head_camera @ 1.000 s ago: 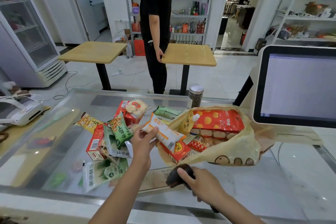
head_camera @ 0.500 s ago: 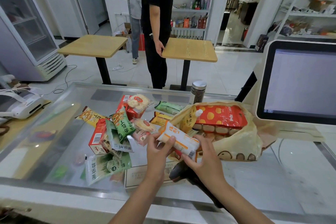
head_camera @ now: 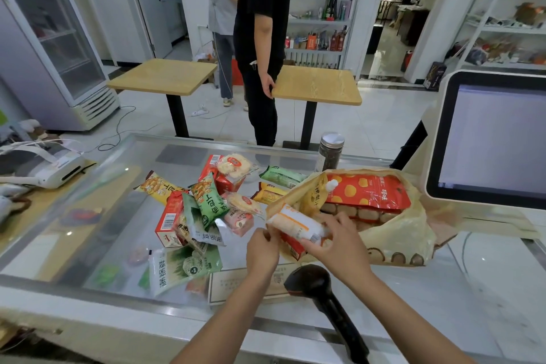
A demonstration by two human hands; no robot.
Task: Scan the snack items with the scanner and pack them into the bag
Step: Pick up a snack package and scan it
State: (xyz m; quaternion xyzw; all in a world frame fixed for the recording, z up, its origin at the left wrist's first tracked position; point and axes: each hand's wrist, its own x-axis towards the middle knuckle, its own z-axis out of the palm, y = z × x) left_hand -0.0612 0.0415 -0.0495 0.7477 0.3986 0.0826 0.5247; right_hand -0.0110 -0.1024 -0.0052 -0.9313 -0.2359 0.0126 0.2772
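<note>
Right hand has let go of the scanner since a second ago and come up to the white-and-orange snack packet; scanner now lies on the tabletop at lower centre of the frame, dark head pointing up-left, handle running to the bottom edge. Right hand fingers are closed over the packet's right end, at the barcode. Left hand pinches the packet's left end between thumb and fingertips. Packet is held in the air, tilted, high end to the left, right at the open mouth of the yellow plastic bag.

Bag lies on its side in centre-right of frame. Inside it: a red dotted pouch on top, a row of brown biscuits under it. A red box sits partly under the packet at the bag mouth.

Loose snack pile left of the hands on the glass: green packet, red carton standing with barcode facing the camera, a green-white pack nearest the tabletop's front edge.

POS screen at right edge. Jar behind the bag. Two people stand by wooden tables in upper centre.
</note>
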